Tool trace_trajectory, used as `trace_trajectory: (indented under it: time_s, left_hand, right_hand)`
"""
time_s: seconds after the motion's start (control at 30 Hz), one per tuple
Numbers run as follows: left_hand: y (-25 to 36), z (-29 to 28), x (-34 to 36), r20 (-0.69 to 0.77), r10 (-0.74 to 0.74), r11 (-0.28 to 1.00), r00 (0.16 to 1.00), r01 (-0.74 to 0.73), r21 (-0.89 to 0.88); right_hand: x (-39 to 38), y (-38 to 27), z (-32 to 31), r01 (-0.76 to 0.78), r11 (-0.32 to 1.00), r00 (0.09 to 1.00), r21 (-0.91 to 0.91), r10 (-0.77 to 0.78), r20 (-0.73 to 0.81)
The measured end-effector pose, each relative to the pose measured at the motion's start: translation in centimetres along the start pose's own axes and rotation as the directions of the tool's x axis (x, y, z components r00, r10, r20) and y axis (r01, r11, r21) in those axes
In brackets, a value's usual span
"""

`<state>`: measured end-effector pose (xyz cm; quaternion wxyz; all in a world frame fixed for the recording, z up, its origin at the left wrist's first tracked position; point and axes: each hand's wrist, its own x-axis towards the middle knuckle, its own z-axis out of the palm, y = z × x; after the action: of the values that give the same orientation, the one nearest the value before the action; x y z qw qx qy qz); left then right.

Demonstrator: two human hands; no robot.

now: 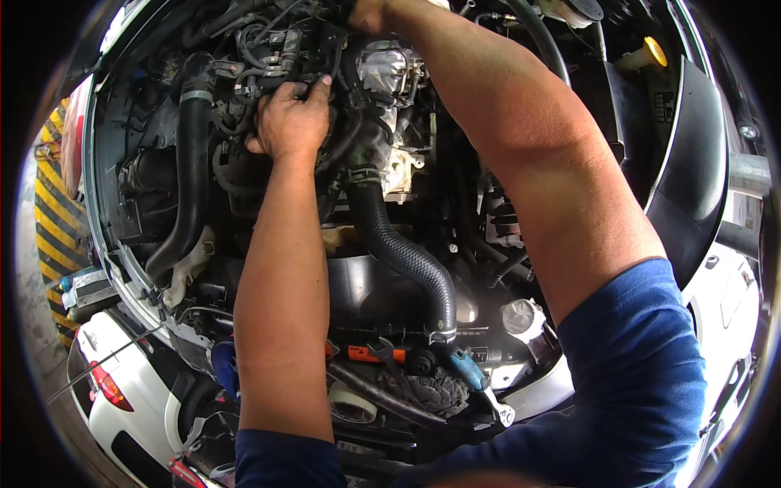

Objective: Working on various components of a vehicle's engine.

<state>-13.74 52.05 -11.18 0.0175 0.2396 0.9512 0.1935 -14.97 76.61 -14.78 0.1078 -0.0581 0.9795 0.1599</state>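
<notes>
The engine (pixel 389 73) sits at the upper middle, and beside it the left hand (pixel 291 122) rests among dark fittings (pixel 248 89), fingers bent, its grip too hidden to tell whether it holds anything. The right hand (pixel 370 15) reaches over the engine to the top edge, its grip likewise impossible to tell. Below, a thick black hose (pixel 399 244) curves down toward a wrench (pixel 382 351) and a blue-and-silver tool (pixel 468 371), with a yellow cap (pixel 653 52) far off at upper right.
</notes>
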Motion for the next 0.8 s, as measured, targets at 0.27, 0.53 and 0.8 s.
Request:
trace_trajectory:
  time_s: [0.27,0.53,0.8]
  left_hand:
    - [-0.3,0.2,0.5,0.043,-0.015,1.000,0.999,0.014,0.025]
    - [0.4,0.4,-0.2,0.117,0.053,0.998,0.992,-0.058,0.035]
    - [1.8,0.8,-0.1,0.111,-0.008,1.000,0.994,0.011,-0.027]
  right_hand:
    - [0.5,0.4,0.7,0.091,0.984,0.994,0.152,-0.082,-0.066]
    - [-0.7,0.6,2.6,0.027,0.999,0.993,-0.039,-0.031,-0.114]
    - [-2.1,1.0,3.3,0.178,0.971,0.939,-0.158,-0.216,-0.269]
